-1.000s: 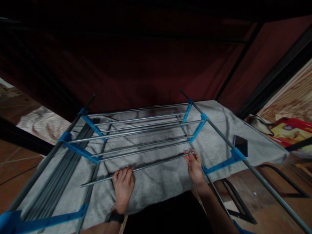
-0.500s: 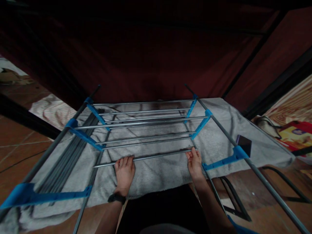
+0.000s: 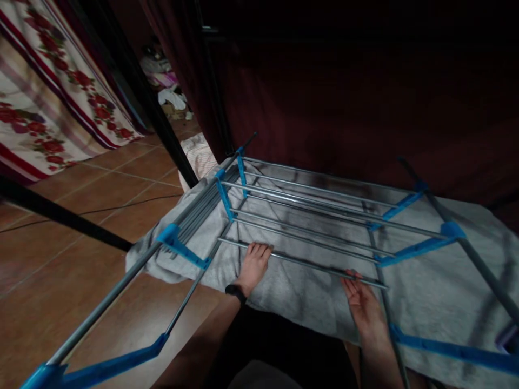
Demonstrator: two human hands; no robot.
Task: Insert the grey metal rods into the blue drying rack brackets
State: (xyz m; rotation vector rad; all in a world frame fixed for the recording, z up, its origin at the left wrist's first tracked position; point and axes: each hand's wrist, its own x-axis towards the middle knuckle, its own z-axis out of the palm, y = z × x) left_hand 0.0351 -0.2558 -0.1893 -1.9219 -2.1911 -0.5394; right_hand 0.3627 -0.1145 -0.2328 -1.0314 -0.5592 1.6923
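With 12 o'clock pointing away from the person, the step in hand looks like handling a thin metal rod (image 3: 306, 263) across the frame's two lower rails, the left rail (image 3: 213, 253) and the right rail (image 3: 383, 294). Doing it well would call for a light, even grip, both ends watched together, and small adjustments so that neither tip slides off its rail or knocks the fixed crossbars (image 3: 308, 203) at 1 o'clock from the left hand. The left hand (image 3: 254, 263) grasps the rod from above, fingers curled over it; the right hand (image 3: 363, 302) holds it lightly at the fingertips, palm partly showing, though how firmly the thumb closes cannot be told. The rod lies just at the left hand's fingers, with one tip near at 10 o'clock and the other well off, a little past 3. From the right hand, the gripped stretch is at 11 o'clock and the nearer tip at 2. Both tips overlap the rails in view; whether they touch is unclear. Grey cloth (image 3: 308, 292) spreads beneath, and a bundle of tubes (image 3: 205, 210) sits at 10 o'clock from the left hand.
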